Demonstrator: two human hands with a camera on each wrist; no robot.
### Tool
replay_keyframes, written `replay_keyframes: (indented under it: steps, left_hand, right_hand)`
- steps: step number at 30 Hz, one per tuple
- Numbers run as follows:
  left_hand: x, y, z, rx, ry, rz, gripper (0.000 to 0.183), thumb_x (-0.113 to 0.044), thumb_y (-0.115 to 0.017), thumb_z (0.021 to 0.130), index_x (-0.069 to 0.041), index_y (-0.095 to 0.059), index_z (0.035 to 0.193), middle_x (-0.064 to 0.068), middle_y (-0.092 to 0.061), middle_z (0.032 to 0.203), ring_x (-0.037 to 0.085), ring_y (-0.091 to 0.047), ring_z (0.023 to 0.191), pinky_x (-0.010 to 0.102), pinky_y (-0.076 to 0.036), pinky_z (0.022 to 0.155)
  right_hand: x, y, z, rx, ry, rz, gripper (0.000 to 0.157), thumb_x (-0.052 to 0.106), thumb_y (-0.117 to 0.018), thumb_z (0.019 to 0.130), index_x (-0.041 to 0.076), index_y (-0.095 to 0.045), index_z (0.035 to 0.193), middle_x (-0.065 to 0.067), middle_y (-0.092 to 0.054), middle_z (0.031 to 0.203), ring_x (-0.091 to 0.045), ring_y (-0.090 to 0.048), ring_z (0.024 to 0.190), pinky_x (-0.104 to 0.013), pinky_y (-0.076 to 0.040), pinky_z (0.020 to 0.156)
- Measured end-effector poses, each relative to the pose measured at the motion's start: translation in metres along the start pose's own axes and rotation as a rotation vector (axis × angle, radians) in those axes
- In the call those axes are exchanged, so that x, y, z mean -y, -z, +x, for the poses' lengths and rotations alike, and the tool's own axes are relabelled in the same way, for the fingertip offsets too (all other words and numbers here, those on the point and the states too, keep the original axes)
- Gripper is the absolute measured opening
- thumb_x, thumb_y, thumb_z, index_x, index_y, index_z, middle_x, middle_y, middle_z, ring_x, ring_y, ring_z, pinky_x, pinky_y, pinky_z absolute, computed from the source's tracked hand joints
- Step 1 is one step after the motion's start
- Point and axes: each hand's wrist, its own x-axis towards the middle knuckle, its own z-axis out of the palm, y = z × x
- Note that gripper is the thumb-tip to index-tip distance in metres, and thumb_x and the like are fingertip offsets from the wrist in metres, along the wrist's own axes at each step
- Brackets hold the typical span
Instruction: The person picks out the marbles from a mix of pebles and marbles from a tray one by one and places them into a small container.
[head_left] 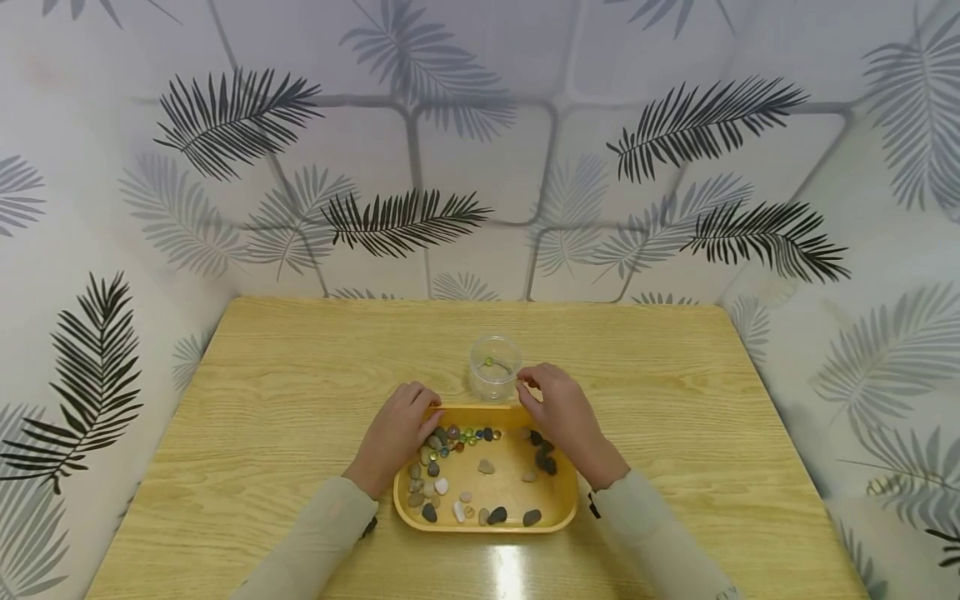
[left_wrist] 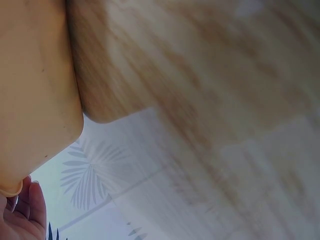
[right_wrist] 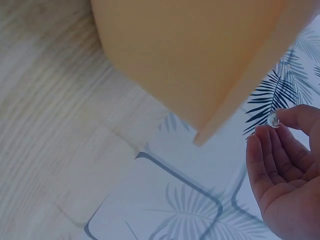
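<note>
In the head view, a yellow tray (head_left: pixel 517 522) holds pebbles and glass marbles. My left hand (head_left: pixel 397 433) grips its far left rim, the fingers (left_wrist: pixel 36 205) showing past the edge in the left wrist view. Beyond the far rim stands a clear plastic cup (head_left: pixel 495 371) with a yellow-green marble (head_left: pixel 489 362) inside. My right hand (head_left: pixel 562 412) is close to the right of the cup, above the tray's far right corner. Between thumb and fingertips it pinches a clear glass marble (right_wrist: pixel 273 120), seen in the right wrist view.
Coloured marbles (head_left: pixel 469 435) cluster near the tray's far left side. Dark pebbles (head_left: pixel 546 458) lie along the right, and a white pebble (head_left: pixel 459 511) among others near the front. The wooden table (head_left: pixel 300 358) ends at a leaf-patterned wall (head_left: pixel 480 267).
</note>
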Motion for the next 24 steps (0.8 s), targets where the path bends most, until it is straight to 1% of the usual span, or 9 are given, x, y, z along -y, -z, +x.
replay_keyframes:
  steps: [4,11,18,24]
  left_hand:
    - [0.000,0.000,0.000,-0.011,-0.008,-0.001,0.013,-0.020,-0.068,0.087,-0.014,-0.061,0.096,-0.004,-0.052,0.090,0.012,-0.046,0.078,0.026,-0.043,0.067]
    - [0.000,-0.002,0.000,-0.009,-0.008,0.004,0.014,-0.021,-0.068,0.087,-0.014,-0.061,0.097,-0.004,-0.051,0.089,0.012,-0.046,0.077,0.026,-0.043,0.067]
    - [0.000,-0.002,-0.001,-0.003,-0.003,-0.003,0.015,-0.021,-0.068,0.087,-0.013,-0.061,0.096,-0.003,-0.051,0.089,0.013,-0.046,0.077,0.026,-0.043,0.067]
    - [-0.001,0.001,0.000,0.005,0.001,-0.006,0.013,-0.021,-0.067,0.088,-0.014,-0.060,0.096,-0.004,-0.051,0.089,0.012,-0.045,0.077,0.026,-0.043,0.067]
  right_hand:
    - [0.001,0.000,0.007,0.014,-0.016,-0.010,0.011,0.015,-0.066,0.087,0.009,-0.067,0.096,0.000,-0.061,0.086,-0.014,-0.056,0.077,-0.027,-0.049,0.066]
    - [0.001,-0.006,0.017,0.022,-0.003,-0.009,0.011,0.014,-0.066,0.087,0.009,-0.068,0.097,-0.001,-0.062,0.087,-0.015,-0.057,0.079,-0.028,-0.050,0.069]
    - [0.000,-0.012,0.022,0.043,-0.009,-0.059,0.010,0.015,-0.066,0.088,0.009,-0.070,0.094,-0.001,-0.063,0.085,-0.014,-0.057,0.076,-0.027,-0.050,0.067]
    - [-0.002,-0.016,0.024,0.053,-0.017,-0.062,0.010,0.015,-0.066,0.087,0.009,-0.070,0.094,-0.001,-0.064,0.086,-0.014,-0.058,0.076,-0.027,-0.050,0.067]
